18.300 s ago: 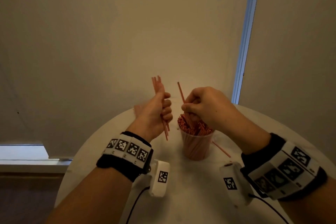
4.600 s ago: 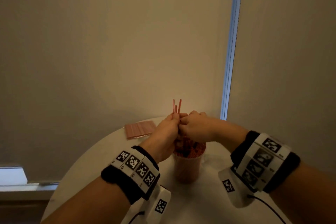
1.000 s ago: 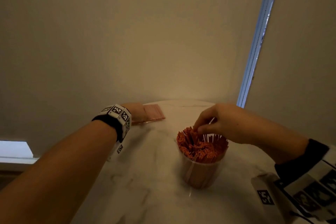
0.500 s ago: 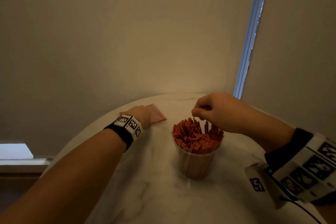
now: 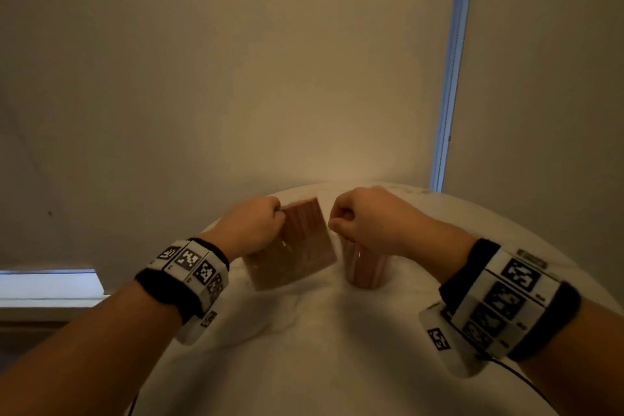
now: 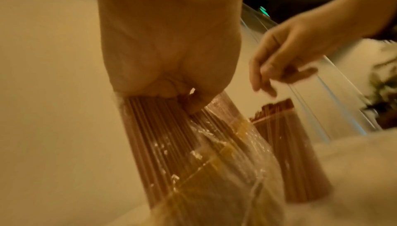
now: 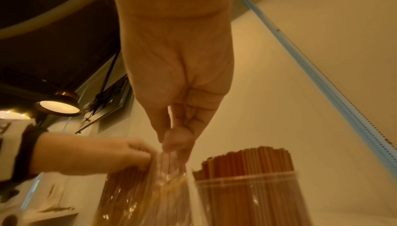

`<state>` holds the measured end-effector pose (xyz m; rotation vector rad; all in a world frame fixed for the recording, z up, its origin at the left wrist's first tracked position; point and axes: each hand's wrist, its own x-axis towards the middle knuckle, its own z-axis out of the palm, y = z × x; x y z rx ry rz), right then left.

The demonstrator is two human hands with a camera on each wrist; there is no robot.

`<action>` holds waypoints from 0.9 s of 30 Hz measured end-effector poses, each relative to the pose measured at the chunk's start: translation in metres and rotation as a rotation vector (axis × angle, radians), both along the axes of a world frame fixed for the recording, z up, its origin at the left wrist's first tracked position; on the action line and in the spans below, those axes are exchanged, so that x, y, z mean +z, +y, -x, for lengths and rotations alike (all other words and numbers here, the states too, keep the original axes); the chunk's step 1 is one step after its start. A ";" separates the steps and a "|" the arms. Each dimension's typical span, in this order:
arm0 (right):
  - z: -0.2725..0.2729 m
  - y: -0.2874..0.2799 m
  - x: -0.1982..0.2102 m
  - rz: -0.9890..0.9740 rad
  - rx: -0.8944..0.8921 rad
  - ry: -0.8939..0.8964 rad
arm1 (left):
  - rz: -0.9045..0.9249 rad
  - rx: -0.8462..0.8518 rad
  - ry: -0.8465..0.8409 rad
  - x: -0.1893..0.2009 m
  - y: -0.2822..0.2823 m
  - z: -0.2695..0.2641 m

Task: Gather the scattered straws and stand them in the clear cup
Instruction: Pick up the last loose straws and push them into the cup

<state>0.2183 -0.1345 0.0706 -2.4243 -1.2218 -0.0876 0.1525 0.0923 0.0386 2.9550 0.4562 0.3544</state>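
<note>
Broadly, a round white marble-patterned table (image 5: 331, 358) carries everything, with beige blinds behind it. Left of centre, a clear crinkly plastic bag (image 5: 293, 246) packed with thin reddish-brown straws (image 6: 163, 136) stands tilted on the tabletop, its open mouth upward. Just right of it, the clear plastic cup (image 7: 247, 200) stands upright on the table, crammed with more of the same straws, upright, their tips (image 7: 247, 160) rising above its rim. The left hand (image 5: 251, 224) clenches the bag's top left edge, gripping straws and plastic together. The right hand (image 5: 364, 219), above the cup, pinches the bag's top right edge between thumb and fingertips (image 7: 176, 141).
</note>
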 end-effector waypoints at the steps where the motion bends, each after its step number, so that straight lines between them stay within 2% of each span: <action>1: 0.007 0.003 -0.005 0.039 -0.005 0.012 | 0.060 0.001 -0.005 0.001 -0.002 0.007; 5: 0.030 0.011 -0.027 0.190 0.024 0.060 | 0.326 -0.011 -0.005 -0.005 -0.015 0.032; 8: 0.044 0.013 -0.039 0.208 0.075 0.085 | 0.347 -0.081 0.029 -0.008 -0.019 0.046; 13: 0.053 0.017 -0.053 0.309 0.026 0.080 | 0.491 -0.122 0.106 -0.012 -0.019 0.058; 14: 0.054 0.017 -0.055 0.355 0.032 0.075 | 0.472 -0.100 0.163 -0.015 -0.019 0.057; 17: 0.053 0.017 -0.062 0.532 0.045 0.041 | 0.138 -0.044 0.415 -0.030 -0.018 0.053; 18: 0.053 0.018 -0.064 0.582 0.042 0.036 | 0.070 -0.060 0.440 -0.034 -0.019 0.051; 22: 0.050 0.027 -0.068 0.651 0.018 -0.015 | 0.029 -0.219 0.457 -0.048 -0.024 0.041; 27: 0.049 0.037 -0.075 0.686 0.004 -0.085 | 0.047 -0.202 0.507 -0.056 -0.022 0.030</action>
